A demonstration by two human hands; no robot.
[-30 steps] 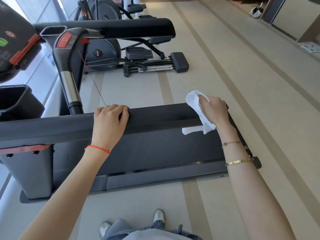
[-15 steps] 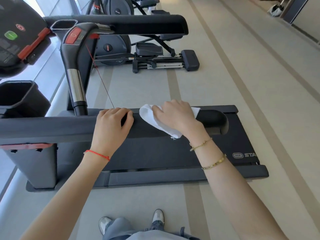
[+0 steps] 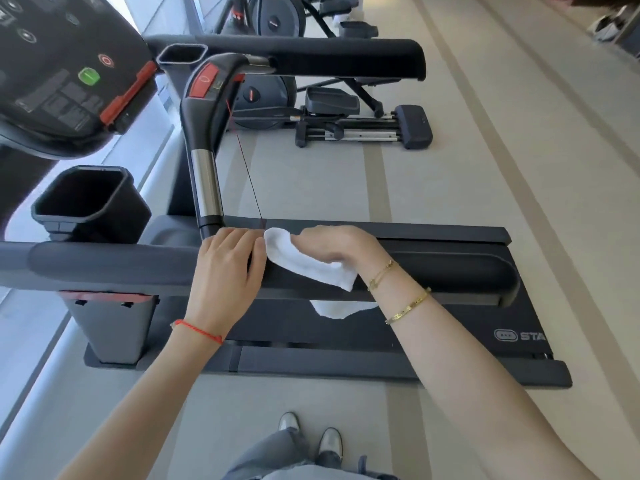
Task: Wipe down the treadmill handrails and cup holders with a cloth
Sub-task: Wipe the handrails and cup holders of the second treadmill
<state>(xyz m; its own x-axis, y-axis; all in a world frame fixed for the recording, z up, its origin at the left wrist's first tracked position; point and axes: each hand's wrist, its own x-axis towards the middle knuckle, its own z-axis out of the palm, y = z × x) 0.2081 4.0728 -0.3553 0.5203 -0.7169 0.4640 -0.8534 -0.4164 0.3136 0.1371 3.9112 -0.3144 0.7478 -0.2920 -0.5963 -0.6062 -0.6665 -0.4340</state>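
Person stands beside the treadmill, both hands on the near handrail. Right hand clutches a white cloth, fingers curled over it and pressing it onto the top of the rail; a loose flap hangs below the rail over the belt. Left hand grips the same rail, fingers wrapped over its top, and the cloth's leading edge touches those fingers. Risks: the left hand blocks the wiping path, so the patch beneath it likely gets skipped unless it lifts or shifts. The thin red safety cord drops from the red key area to just behind the cloth, so a stroke further left could snag it and tug it loose. The dangling flap could drag on the belt and pick up dirt. Cup holder sits well left, the far handrail beyond; both probably unwiped, cannot tell.
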